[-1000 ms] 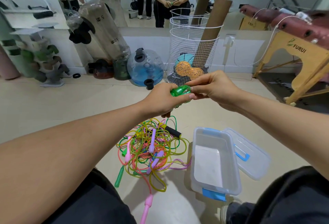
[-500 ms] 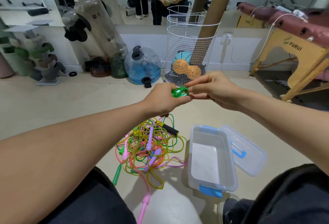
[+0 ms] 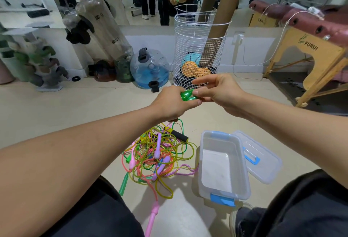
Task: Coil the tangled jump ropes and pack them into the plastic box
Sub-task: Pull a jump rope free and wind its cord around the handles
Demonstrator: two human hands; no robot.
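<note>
1. Head view, step in hand: you hold a green rope point(image 3: 188, 95) raised in front of you, above the floor point(image 3: 75, 108). Your left hand point(image 3: 174, 104) has its fingers curled round the green handles; your right hand point(image 3: 218, 91) pinches the same bundle from the other side with thumb and fingertips. A green strand hangs from under the left hand towards the pile point(image 3: 160, 157). I judge this rope to be in the coiling stage, not yet packed.

2. Head view, next move: the strand hanging to the pile has to come free of the tangle before the coil can be closed. It calls for a steady draw with one hand while the other keeps the handles together, then a carry down and to your right into the box point(image 3: 243, 161).

3. Head view, condition of the ropes: the pile lies on the floor just left of the box, a loose knot of yellow, orange, green and purple cords with pink and lilac handles, one green handle and one black handle showing. Loops cross many times; expect snagging.

4. Head view, box: it stands open on the floor with nothing visible inside. Its lid point(image 3: 261, 161) lies against its right side.
</note>
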